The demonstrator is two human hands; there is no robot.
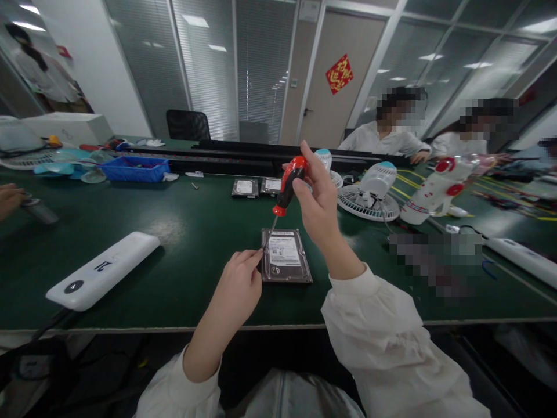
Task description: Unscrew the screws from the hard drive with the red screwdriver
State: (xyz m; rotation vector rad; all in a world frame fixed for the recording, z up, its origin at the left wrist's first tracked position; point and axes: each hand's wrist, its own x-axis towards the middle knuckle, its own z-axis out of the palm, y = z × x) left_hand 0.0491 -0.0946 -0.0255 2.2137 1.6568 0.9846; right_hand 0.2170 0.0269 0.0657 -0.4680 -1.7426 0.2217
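A silver hard drive with a white label lies flat on the green table in front of me. My right hand is closed around the red and black handle of a screwdriver. The shaft slants down to the drive's left edge. At that same edge are the fingertips of my left hand, close to the screwdriver's tip. Its fingers are pressed together; whether something small is between them is hidden. Two more drives, one of them a labelled drive, lie farther back.
A white device marked 21 lies at left. Behind are a blue tray, black rails and a small screw-like piece. White fans and a white-red bottle stand right. Another person's hand shows at far left.
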